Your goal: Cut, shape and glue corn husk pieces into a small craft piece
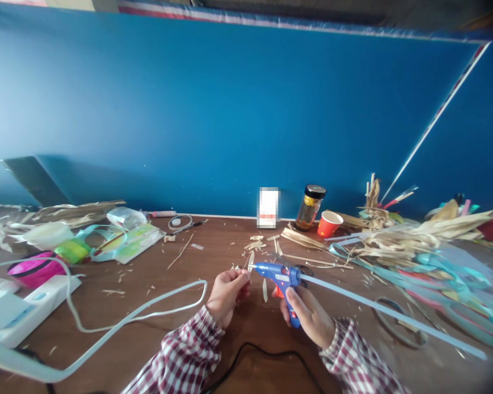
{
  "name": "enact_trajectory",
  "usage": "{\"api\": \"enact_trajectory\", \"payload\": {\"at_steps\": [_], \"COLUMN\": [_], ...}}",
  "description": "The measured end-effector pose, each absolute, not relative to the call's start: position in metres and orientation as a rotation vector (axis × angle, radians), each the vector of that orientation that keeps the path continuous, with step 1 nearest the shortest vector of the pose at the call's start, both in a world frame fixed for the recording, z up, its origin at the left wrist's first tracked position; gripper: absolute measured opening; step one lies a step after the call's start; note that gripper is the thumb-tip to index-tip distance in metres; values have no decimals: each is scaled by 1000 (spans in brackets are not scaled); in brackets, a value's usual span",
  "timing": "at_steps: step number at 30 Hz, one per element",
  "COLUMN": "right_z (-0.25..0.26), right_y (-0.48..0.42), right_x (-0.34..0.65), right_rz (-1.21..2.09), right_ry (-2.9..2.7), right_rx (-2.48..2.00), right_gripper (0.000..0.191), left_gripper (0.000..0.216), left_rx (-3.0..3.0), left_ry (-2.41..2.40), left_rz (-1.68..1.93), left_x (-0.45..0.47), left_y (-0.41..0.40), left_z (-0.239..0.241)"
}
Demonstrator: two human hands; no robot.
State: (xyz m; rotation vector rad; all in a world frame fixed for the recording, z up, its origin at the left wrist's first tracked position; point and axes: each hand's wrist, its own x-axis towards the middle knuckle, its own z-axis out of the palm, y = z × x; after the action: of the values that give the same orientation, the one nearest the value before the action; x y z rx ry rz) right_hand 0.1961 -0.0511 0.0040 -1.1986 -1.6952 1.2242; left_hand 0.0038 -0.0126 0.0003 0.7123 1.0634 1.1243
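My right hand (308, 314) is wrapped round the handle of a blue glue gun (277, 273) with an orange trigger. A long translucent glue stick (390, 314) sticks out of its back end toward the right. The nozzle points left, close to the fingertips of my left hand (229, 293). Those fingers are pinched on a small pale strip (251, 261), which looks like a piece of dried husk and stands up at the nozzle tip. Another pale strip (265, 290) lies on the brown table (246, 350) just below the gun.
A lidded jar (310, 208), a red paper cup (331, 223) and a blurred white item (268, 208) stand along the blue wall. Dried husks and ribbons (411, 246) crowd the right. A power strip (41, 306) and white cable (164, 309) lie left; a black cord (267, 352) crosses in front.
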Motion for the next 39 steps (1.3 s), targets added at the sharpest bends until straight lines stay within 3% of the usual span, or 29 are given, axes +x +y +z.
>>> {"api": "enact_trajectory", "payload": {"at_steps": [39], "right_z": [3], "right_y": [-51], "right_x": [196], "right_rz": [1148], "right_ry": [-1748], "right_rx": [-1209], "right_gripper": [49], "left_gripper": [31], "left_rx": [652], "left_ry": [1043], "left_rz": [1142], "left_x": [3], "left_y": [-12], "left_z": [2]}}
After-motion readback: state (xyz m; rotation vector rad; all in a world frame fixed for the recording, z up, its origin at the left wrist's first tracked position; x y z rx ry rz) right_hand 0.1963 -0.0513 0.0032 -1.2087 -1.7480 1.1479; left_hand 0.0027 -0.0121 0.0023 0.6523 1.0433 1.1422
